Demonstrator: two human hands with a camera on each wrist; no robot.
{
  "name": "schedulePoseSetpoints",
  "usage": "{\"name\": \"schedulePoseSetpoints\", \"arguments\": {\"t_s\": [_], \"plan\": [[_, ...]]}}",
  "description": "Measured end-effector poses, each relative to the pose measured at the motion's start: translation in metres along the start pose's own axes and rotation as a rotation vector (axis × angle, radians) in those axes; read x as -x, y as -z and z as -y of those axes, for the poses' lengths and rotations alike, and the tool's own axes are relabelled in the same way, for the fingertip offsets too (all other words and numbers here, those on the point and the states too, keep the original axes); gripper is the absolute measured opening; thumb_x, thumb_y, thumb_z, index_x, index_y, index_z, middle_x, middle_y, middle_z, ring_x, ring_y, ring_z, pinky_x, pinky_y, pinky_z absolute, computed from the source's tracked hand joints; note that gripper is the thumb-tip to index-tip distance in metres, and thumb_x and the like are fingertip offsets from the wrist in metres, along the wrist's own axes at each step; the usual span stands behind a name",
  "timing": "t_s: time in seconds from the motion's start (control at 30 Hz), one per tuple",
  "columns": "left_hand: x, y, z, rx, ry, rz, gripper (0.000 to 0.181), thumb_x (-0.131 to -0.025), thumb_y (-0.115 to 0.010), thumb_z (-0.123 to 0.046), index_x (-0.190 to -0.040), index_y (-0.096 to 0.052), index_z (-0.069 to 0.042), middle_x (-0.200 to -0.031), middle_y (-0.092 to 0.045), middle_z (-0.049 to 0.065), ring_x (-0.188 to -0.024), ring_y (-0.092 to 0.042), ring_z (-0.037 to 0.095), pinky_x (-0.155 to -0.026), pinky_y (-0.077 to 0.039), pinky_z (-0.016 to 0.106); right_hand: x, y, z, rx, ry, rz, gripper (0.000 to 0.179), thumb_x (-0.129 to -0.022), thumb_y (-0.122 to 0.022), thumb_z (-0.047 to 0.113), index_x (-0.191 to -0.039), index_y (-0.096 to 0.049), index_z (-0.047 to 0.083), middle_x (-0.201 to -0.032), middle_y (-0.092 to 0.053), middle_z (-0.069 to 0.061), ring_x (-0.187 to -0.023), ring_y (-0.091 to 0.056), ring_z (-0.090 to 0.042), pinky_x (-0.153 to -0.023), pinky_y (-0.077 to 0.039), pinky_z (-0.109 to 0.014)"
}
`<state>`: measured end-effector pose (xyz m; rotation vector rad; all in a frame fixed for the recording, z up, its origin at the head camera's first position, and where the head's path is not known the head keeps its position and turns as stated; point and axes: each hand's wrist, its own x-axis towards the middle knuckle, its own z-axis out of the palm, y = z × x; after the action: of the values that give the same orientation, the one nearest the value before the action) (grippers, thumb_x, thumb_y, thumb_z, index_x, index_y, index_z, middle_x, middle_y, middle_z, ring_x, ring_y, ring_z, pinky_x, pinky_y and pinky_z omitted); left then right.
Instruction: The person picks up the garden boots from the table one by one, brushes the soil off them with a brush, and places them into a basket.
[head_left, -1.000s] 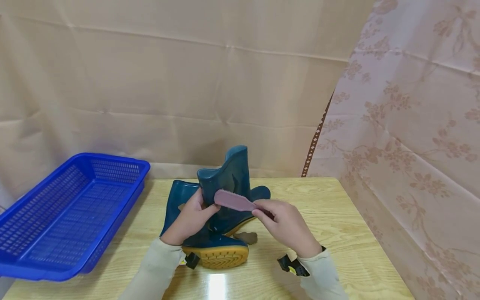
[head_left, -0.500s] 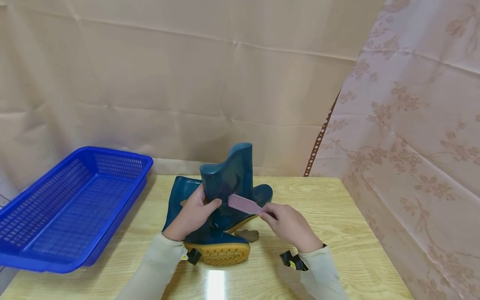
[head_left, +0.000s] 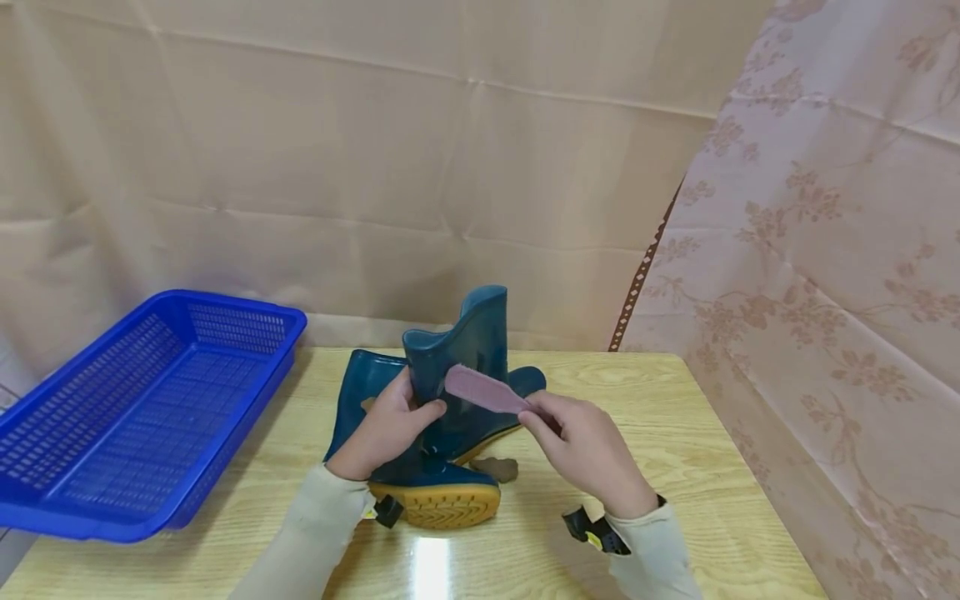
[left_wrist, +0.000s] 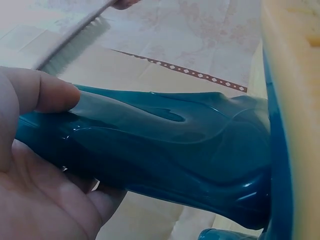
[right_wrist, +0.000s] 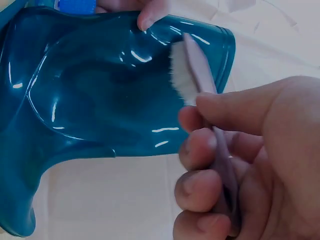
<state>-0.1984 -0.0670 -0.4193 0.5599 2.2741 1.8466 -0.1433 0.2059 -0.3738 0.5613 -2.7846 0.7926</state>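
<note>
A teal rain boot (head_left: 468,358) is held upright, its toe pointing to the back right. My left hand (head_left: 386,425) grips its shaft from the left, thumb across the near side in the left wrist view. The right hand (head_left: 585,446) holds a mauve brush (head_left: 483,390) by its handle. White bristles (right_wrist: 181,75) face the upper shaft in the right wrist view; whether they touch it I cannot tell. A second teal boot (head_left: 367,379) is beside the first, to its left and nearer, with its yellow sole (head_left: 446,506) facing me. My left forearm and hand partly cover it.
On the left of the wood-grain table (head_left: 637,500) is a blue plastic basket (head_left: 202,467). A flat brown piece (head_left: 497,469) lies by the boots. Beige cloth (head_left: 360,167) hangs behind, and flowered cloth (head_left: 825,292) along the right.
The brush first went down and right along the boot shaft, then back up and slightly left. My left hand keeps its grip on the boot. The head view has shifted slightly.
</note>
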Motion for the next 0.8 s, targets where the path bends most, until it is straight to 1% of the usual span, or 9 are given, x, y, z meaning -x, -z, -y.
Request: {"name": "schedulePoseSetpoints", "arguments": {"t_s": [0.13,0.3,0.47,0.53,0.6,0.63,0.7,0.73,0.8], "plan": [[0.000,-0.001,0.001,-0.009,-0.009,0.003,0.054,-0.103,-0.057,-0.005,-0.152,-0.035,-0.008,-0.156,-0.047,0.016,-0.138,-0.051,0.041,-0.109,-0.041,0.065,-0.001,-0.001,0.001,-0.036,-0.006,0.008,0.007,-0.104,-0.066,0.024,-0.102,-0.072,0.022,-0.066,-0.046,0.012,-0.054,-0.041,-0.005,-0.050,-0.031,-0.023],[0.000,0.000,0.001,-0.006,0.003,-0.014,0.055,-0.105,-0.056,-0.010,-0.154,-0.032,-0.008,-0.158,-0.045,0.016,-0.140,-0.049,0.040,-0.111,-0.040,0.063,-0.005,-0.008,-0.007,-0.063,-0.064,0.110,0.011,-0.106,-0.062,0.027,-0.101,-0.070,0.022,-0.065,-0.045,0.009,-0.052,-0.039,-0.006,-0.049,-0.029,-0.024],[-0.001,0.002,0.002,0.012,0.020,-0.029,0.054,-0.105,-0.057,-0.011,-0.153,-0.033,-0.009,-0.157,-0.046,0.015,-0.139,-0.051,0.039,-0.111,-0.040,0.062,-0.008,-0.016,-0.020,-0.030,-0.157,0.186,0.013,-0.106,-0.061,0.024,-0.095,-0.067,0.021,-0.063,-0.043,0.007,-0.051,-0.037,-0.009,-0.049,-0.028,-0.025],[-0.001,0.002,0.001,0.011,0.018,-0.022,0.053,-0.106,-0.057,-0.011,-0.153,-0.034,-0.009,-0.157,-0.047,0.015,-0.139,-0.051,0.039,-0.111,-0.041,0.062,-0.008,-0.017,-0.023,-0.007,-0.196,0.212,0.014,-0.106,-0.062,0.022,-0.093,-0.067,0.019,-0.063,-0.044,0.006,-0.052,-0.038,-0.010,-0.050,-0.028,-0.026],[-0.001,0.001,0.001,0.006,0.010,-0.011,0.053,-0.106,-0.058,-0.011,-0.153,-0.034,-0.009,-0.157,-0.046,0.014,-0.139,-0.050,0.038,-0.112,-0.040,0.061,-0.008,-0.016,-0.024,0.025,-0.211,0.231,0.014,-0.105,-0.062,0.021,-0.093,-0.068,0.017,-0.063,-0.044,0.006,-0.052,-0.039,-0.010,-0.051,-0.029,-0.026],[-0.001,0.001,0.001,0.004,0.007,-0.007,0.053,-0.105,-0.058,-0.011,-0.153,-0.035,-0.009,-0.157,-0.046,0.014,-0.139,-0.050,0.038,-0.112,-0.040,0.061,-0.007,-0.015,-0.024,0.044,-0.204,0.229,0.014,-0.104,-0.063,0.021,-0.092,-0.068,0.016,-0.063,-0.045,0.006,-0.053,-0.039,-0.010,-0.051,-0.029,-0.026],[0.000,0.001,0.001,0.008,0.002,0.006,0.054,-0.106,-0.058,-0.011,-0.154,-0.034,-0.009,-0.157,-0.045,0.014,-0.140,-0.050,0.038,-0.113,-0.040,0.060,-0.005,-0.009,-0.021,0.073,-0.160,0.186,0.015,-0.103,-0.065,0.022,-0.089,-0.068,0.017,-0.063,-0.045,0.007,-0.053,-0.039,-0.008,-0.051,-0.029,-0.025],[0.000,0.001,0.001,0.011,0.000,0.011,0.054,-0.106,-0.058,-0.011,-0.154,-0.034,-0.009,-0.158,-0.045,0.014,-0.140,-0.050,0.037,-0.113,-0.041,0.060,-0.004,-0.006,-0.019,0.064,-0.132,0.151,0.015,-0.102,-0.066,0.022,-0.089,-0.068,0.017,-0.062,-0.044,0.008,-0.053,-0.039,-0.007,-0.051,-0.029,-0.025],[0.000,0.001,0.001,0.017,-0.002,0.015,0.054,-0.106,-0.057,-0.010,-0.154,-0.034,-0.009,-0.157,-0.045,0.014,-0.139,-0.050,0.038,-0.112,-0.041,0.060,0.000,0.002,-0.014,0.002,-0.065,0.073,0.013,-0.102,-0.067,0.024,-0.090,-0.069,0.020,-0.062,-0.044,0.010,-0.052,-0.039,-0.006,-0.049,-0.030,-0.024]]}}
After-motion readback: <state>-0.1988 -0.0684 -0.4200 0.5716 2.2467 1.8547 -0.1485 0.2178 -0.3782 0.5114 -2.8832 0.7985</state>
